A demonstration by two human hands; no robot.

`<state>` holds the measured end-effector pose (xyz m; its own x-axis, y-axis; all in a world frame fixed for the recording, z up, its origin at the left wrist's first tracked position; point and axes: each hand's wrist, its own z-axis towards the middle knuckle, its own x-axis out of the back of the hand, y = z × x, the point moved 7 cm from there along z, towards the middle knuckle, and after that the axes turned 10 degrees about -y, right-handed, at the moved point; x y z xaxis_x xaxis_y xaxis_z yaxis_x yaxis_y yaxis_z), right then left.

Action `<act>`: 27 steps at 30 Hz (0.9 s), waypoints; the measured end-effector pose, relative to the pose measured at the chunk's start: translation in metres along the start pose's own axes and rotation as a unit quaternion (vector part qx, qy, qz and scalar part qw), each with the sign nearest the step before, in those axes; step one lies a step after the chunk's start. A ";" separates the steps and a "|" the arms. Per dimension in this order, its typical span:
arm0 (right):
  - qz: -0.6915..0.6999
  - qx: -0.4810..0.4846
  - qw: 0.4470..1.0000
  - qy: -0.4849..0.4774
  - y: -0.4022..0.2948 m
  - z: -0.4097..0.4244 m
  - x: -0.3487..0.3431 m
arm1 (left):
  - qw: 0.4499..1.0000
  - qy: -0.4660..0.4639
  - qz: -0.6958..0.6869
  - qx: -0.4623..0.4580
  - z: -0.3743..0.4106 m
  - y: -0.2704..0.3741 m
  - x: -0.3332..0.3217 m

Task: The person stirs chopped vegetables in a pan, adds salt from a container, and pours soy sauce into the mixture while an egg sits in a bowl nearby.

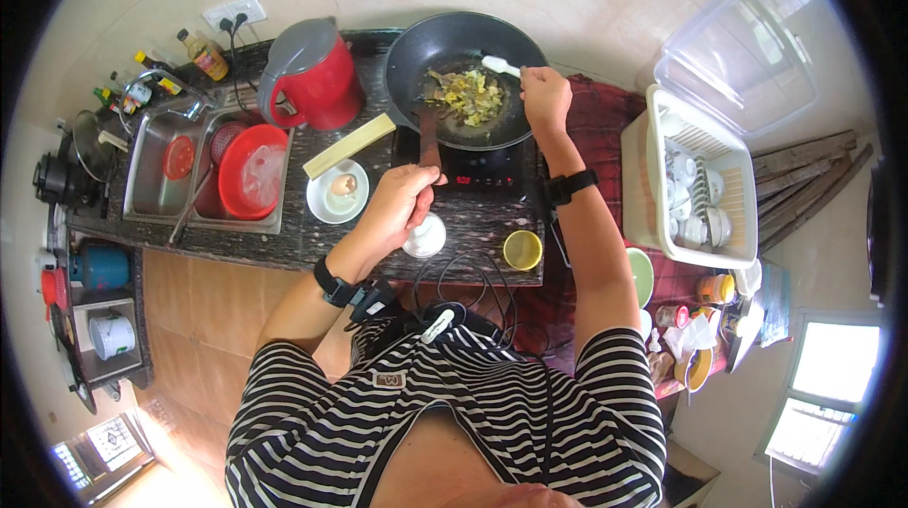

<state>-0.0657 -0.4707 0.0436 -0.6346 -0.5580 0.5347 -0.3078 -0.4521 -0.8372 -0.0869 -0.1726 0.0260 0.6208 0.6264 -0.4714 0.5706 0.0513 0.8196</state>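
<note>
My left hand (408, 203) grips the handle of a brown wooden spatula (429, 135), whose blade rests among the food in a black wok (464, 32). Chopped, cooked egg (468, 100), yellow and pale, lies at the wok's bottom with some darker bits. Over the wok's right side my right hand (546, 98) holds a small white spoon (501, 67). The wok sits on a black induction cooker (489, 185) with a lit display. Its pale, flat handle (349, 146) points left. Below my left hand stands a small white container (425, 237), partly covered by the fingers.
A white bowl (319, 206) with eggshell (344, 185) stands under the wok handle. Left are a red kettle (323, 89) and a double sink (163, 189) with a red basin (230, 181). A yellow cup (523, 250) is near the counter's front edge. Right stands a dish rack box (638, 174).
</note>
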 end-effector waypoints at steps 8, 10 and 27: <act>-0.086 0.000 0.996 -0.030 0.014 -0.013 0.008 | 0.999 0.004 0.033 -0.017 -0.015 0.008 0.013; -0.063 0.013 0.998 -0.014 0.011 -0.019 0.008 | 0.999 0.000 0.036 -0.020 -0.014 0.010 0.012; 0.137 -0.048 0.989 -0.021 0.042 -0.026 0.020 | 0.995 -0.036 0.091 -0.003 0.030 0.006 0.008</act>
<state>-0.1096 -0.4830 0.0165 -0.6740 -0.6795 0.2897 -0.1968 -0.2129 -0.9571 -0.0618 -0.1908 0.0174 0.7508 0.5688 -0.3358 0.4410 -0.0532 0.8959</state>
